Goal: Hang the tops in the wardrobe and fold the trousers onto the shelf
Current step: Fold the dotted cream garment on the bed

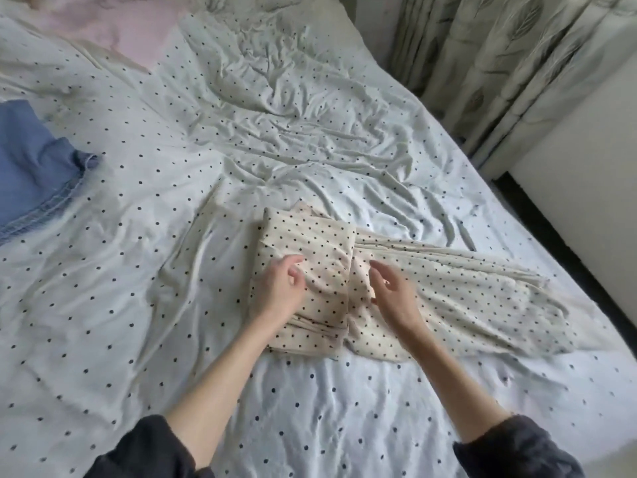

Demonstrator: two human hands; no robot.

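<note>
Cream dotted trousers (431,291) half folded on bed (138,236). Left hand (281,288) loosely curled, resting on folded part. Right hand (396,294) relaxed, empty, just above unfolded legs.

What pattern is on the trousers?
Cream with small dark dots, seen from the head view: trousers.

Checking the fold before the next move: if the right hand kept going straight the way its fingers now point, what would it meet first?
Probably the folded part of the cream polka-dot trousers, just ahead of the right hand; its height above the cloth is unclear.
</note>
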